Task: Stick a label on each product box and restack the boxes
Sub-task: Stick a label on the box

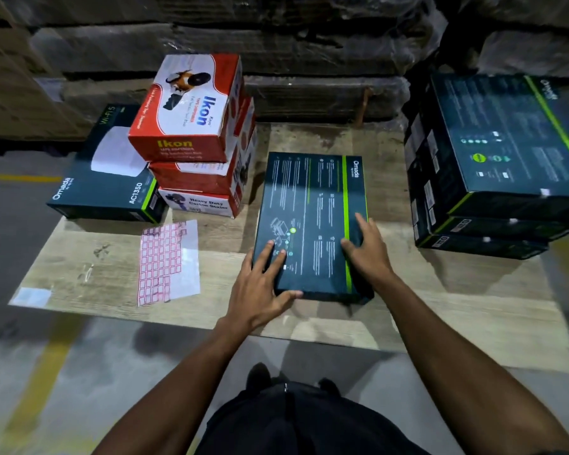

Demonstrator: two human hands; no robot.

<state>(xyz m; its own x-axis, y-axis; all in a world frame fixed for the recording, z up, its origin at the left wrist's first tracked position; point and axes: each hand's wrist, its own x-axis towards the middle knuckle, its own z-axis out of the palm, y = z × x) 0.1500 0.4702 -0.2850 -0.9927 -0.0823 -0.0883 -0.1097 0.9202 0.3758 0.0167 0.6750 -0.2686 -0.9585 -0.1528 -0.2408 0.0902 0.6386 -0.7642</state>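
Note:
A dark Omada box [312,205] with a green stripe lies flat on the wooden board [440,310], printed back side up. My left hand [263,277] rests on its near left corner with fingers spread on top and the thumb along the near edge. My right hand [367,249] lies flat on its near right part, over the green stripe. A sheet of red-framed labels [168,261] lies on the board to the left. A stack of dark Omada boxes [493,165] stands at the right.
Three red-and-white Ikon boxes [194,133] are stacked at the back left, the top one skewed. Another Omada box [102,178] lies face up beside them. Wrapped cartons [276,44] form a wall behind. Grey floor with yellow lines [46,362] surrounds the board.

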